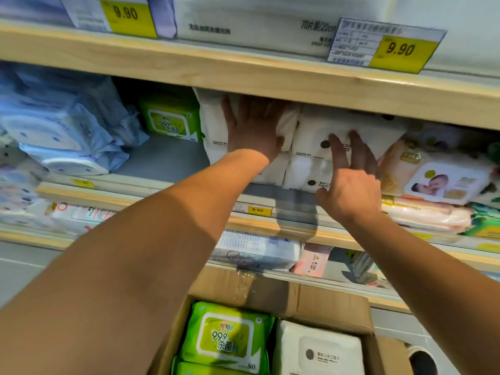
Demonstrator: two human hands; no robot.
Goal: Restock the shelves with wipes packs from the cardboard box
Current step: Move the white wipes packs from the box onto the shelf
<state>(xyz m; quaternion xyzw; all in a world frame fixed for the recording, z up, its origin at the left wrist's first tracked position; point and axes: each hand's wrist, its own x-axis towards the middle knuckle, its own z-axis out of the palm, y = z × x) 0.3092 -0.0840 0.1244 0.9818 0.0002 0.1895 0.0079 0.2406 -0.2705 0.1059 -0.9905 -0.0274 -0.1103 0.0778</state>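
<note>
Up on the middle shelf (173, 158), the left hand (254, 128) lies flat with fingers spread against an upright white wipes pack (213, 131), gripping nothing. Just beside it, the right hand (351, 185) touches the stacked white packs (319, 136) with extended fingertips, open. Below, the cardboard box (311, 301) holds green packs (227, 336) and a white one near its far edge.

Pale wooden shelf edges (270, 77) run across, yellow price tags (403, 51) clipped on, grey floor (24, 269) showing down left.
</note>
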